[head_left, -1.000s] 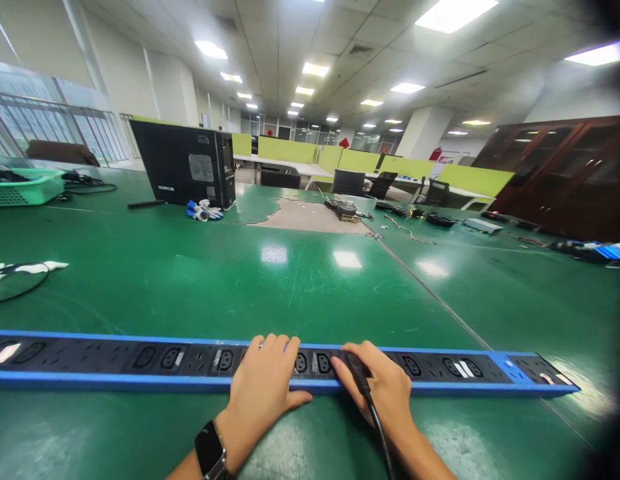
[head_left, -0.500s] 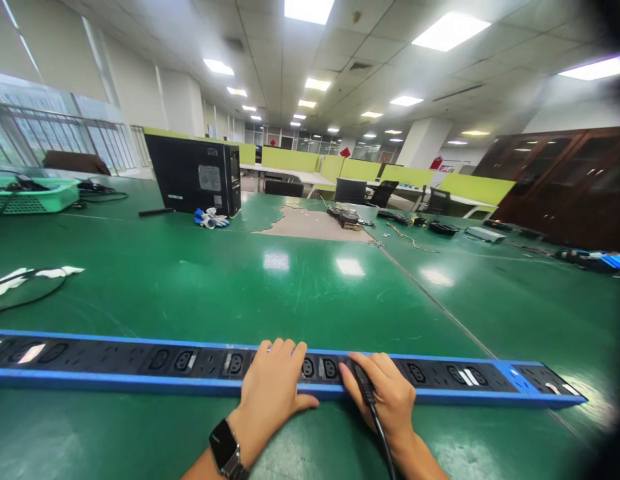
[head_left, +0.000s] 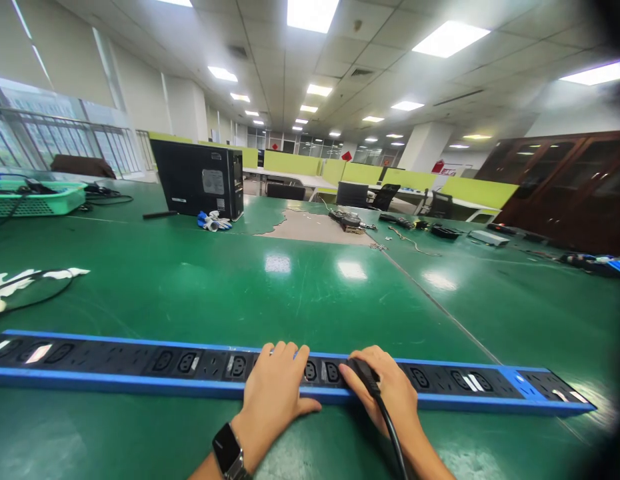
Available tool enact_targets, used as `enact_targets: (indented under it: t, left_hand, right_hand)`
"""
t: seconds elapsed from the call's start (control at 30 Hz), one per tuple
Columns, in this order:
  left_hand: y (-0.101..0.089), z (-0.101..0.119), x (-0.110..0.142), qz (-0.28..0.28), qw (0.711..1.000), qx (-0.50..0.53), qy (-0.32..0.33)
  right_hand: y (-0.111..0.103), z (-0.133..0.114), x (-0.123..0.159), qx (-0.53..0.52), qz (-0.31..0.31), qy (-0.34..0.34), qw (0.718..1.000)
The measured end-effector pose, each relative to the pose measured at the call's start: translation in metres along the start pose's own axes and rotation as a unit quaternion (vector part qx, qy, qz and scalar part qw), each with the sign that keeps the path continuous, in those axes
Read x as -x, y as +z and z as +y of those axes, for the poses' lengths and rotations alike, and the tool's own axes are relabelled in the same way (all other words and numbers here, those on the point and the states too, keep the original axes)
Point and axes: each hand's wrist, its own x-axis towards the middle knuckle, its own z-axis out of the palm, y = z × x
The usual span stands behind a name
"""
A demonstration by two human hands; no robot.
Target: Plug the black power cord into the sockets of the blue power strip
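A long blue-framed power strip (head_left: 223, 388) with a row of black sockets lies across the green table in front of me. My left hand (head_left: 275, 383) rests over its middle, fingertips at the far edge and thumb along the near side, gripping the strip. Just to the right, my right hand (head_left: 390, 390) is closed around a black power plug (head_left: 365, 375), thumb on one side and fingers on the other. The plug's front end is down at the sockets; my hand hides whether it sits in one. Its black cord (head_left: 394, 440) runs down toward me.
Farther back on the green table (head_left: 230, 287) stand a black computer case (head_left: 195, 177) and blue-white gloves (head_left: 214, 221). A green basket (head_left: 37, 201) and a white scrap with a thin cable (head_left: 33, 283) are at left. Loose electronic parts (head_left: 347, 219) lie at the back.
The view has shifted slightly, so everything appears a little farther right and lower. The plug and cord look slightly more tilted in my right hand; my left hand keeps its place on the strip.
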Motion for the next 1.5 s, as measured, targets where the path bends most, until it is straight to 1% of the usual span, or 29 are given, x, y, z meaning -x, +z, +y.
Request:
enact_targets:
  t: [0.03,0.07,0.13,0.2,0.23,0.27,0.33,0.37,0.43,0.5,0.53,0.57,0.63,0.7,0.73,0.8,0.87,0.9,0.97,1.0,1.03,1.07,1.1,1.17,1.23,1.37,1.5]
  left_hand:
    - [0.0,0.0,0.0,0.002,1.0,0.001,0.0]
    - [0.001,0.0,0.0,0.004,1.0,0.003,0.0]
    - [0.002,0.0,-0.001,0.006,1.0,0.008,0.003]
    - [0.002,-0.001,-0.001,0.009,1.0,0.02,0.005]
    - [0.002,-0.002,-0.001,0.018,0.999,0.032,0.009]
    - [0.001,-0.003,0.001,0.033,0.998,0.048,0.017]
    - [-0.001,-0.005,0.007,0.087,0.991,0.088,0.05]
    - [-0.002,-0.005,0.012,0.118,0.984,0.11,0.08]
    - [-0.004,-0.004,0.025,0.167,0.963,0.142,0.159]
    - [-0.004,0.0,0.038,0.197,0.938,0.151,0.242]
    - [-0.004,0.004,0.043,0.21,0.929,0.15,0.267]
    - [-0.003,0.008,0.048,0.222,0.924,0.146,0.277]
    - [-0.002,0.015,0.053,0.238,0.923,0.137,0.269]
    - [-0.003,0.017,0.055,0.248,0.923,0.125,0.266]
    - [-0.005,0.015,0.055,0.258,0.919,0.116,0.276]
    - [-0.01,0.004,0.054,0.29,0.904,0.096,0.3]
    - [-0.014,-0.015,0.052,0.331,0.89,0.081,0.303]
    - [-0.016,-0.026,0.051,0.348,0.888,0.08,0.29]
    - [-0.018,-0.045,0.048,0.375,0.894,0.1,0.223]
    - [-0.018,-0.053,0.047,0.377,0.9,0.121,0.182]
    - [-0.018,-0.058,0.045,0.366,0.907,0.145,0.149]
    - [-0.016,-0.061,0.044,0.345,0.915,0.165,0.133]
    - [-0.015,-0.061,0.043,0.318,0.921,0.18,0.133]
    - [-0.012,-0.06,0.042,0.265,0.932,0.182,0.165]
    - [-0.01,-0.057,0.042,0.235,0.937,0.165,0.197]
    - [-0.013,-0.056,0.042,0.214,0.942,0.13,0.226]
    - [-0.02,-0.056,0.039,0.189,0.936,0.122,0.27]
  right_hand:
    - [-0.001,0.0,-0.001,-0.015,0.007,0.004,1.0]
    - [-0.002,0.0,0.0,-0.032,0.03,0.008,0.999]
    - [-0.002,0.002,0.002,-0.06,0.104,0.007,0.993]
    - [0.0,0.003,0.008,-0.066,0.159,-0.02,0.985]
    - [0.002,0.003,0.011,-0.059,0.166,-0.042,0.983]
    - [0.004,0.001,0.014,-0.048,0.161,-0.066,0.984]
    - [0.008,-0.005,0.02,-0.021,0.145,-0.098,0.984]
    - [0.01,-0.009,0.023,-0.008,0.14,-0.106,0.985]
    - [0.013,-0.02,0.027,0.009,0.124,-0.118,0.985]
    - [0.015,-0.03,0.032,0.007,0.094,-0.136,0.986]
    - [0.016,-0.035,0.033,-0.001,0.076,-0.149,0.986]
    - [0.017,-0.04,0.035,-0.011,0.058,-0.161,0.985]
    - [0.018,-0.047,0.038,-0.033,0.033,-0.18,0.983]
    - [0.018,-0.052,0.039,-0.053,0.032,-0.186,0.98]
    - [0.018,-0.053,0.038,-0.062,0.037,-0.19,0.979]
    - [0.017,-0.052,0.036,-0.067,0.046,-0.207,0.975]
    - [0.015,-0.046,0.033,-0.046,0.052,-0.213,0.975]
    - [0.014,-0.041,0.031,-0.03,0.059,-0.206,0.976]
    - [0.014,-0.031,0.029,0.0,0.081,-0.166,0.983]
    - [0.015,-0.026,0.028,0.008,0.091,-0.141,0.986]
    - [0.016,-0.022,0.028,0.012,0.098,-0.119,0.988]
    - [0.017,-0.019,0.028,0.013,0.1,-0.103,0.989]
    - [0.018,-0.017,0.028,0.013,0.099,-0.092,0.991]
    - [0.02,-0.017,0.028,0.01,0.092,-0.08,0.992]
    - [0.02,-0.019,0.029,0.007,0.09,-0.074,0.993]
    - [0.019,-0.022,0.029,0.001,0.089,-0.068,0.994]
    - [0.017,-0.023,0.029,-0.004,0.084,-0.068,0.994]
